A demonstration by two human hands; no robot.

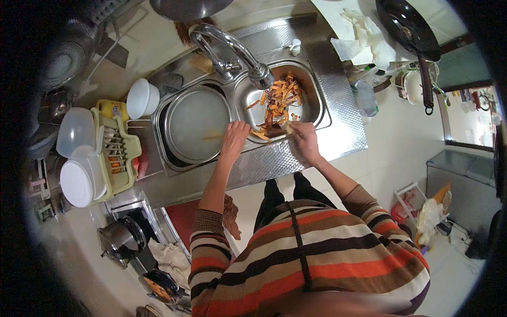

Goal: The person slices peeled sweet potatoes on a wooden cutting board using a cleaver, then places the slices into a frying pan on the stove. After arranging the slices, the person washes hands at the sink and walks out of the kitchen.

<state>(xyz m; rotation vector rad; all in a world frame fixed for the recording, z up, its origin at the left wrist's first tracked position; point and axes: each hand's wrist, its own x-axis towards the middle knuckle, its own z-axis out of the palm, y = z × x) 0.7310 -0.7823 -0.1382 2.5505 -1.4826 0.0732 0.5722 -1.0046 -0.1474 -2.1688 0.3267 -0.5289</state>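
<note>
My left hand (pixel 236 136) is at the divider between two steel basins, its curled fingers beside a round metal pan (pixel 198 93) of cloudy water. I cannot tell whether it grips anything. An orange strip (pixel 214 138) shows in the water. My right hand (pixel 305 136) is at the front rim of the right sink basin (pixel 251 81), its fingers closed around a small pale piece (pixel 289 127). Close by, a dark brown piece (pixel 276 131), perhaps peel, lies near the rim. Orange and reddish-brown vegetable peelings (pixel 280 97) are heaped in this basin.
A chrome faucet (pixel 237 49) arches over the right basin. At left stand a white bowl (pixel 143 98) and a yellow-green dish rack (pixel 128 148). A white pump dispenser (pixel 295 46) sits behind the sink. A black frying pan (pixel 408 29) with a long handle is at upper right.
</note>
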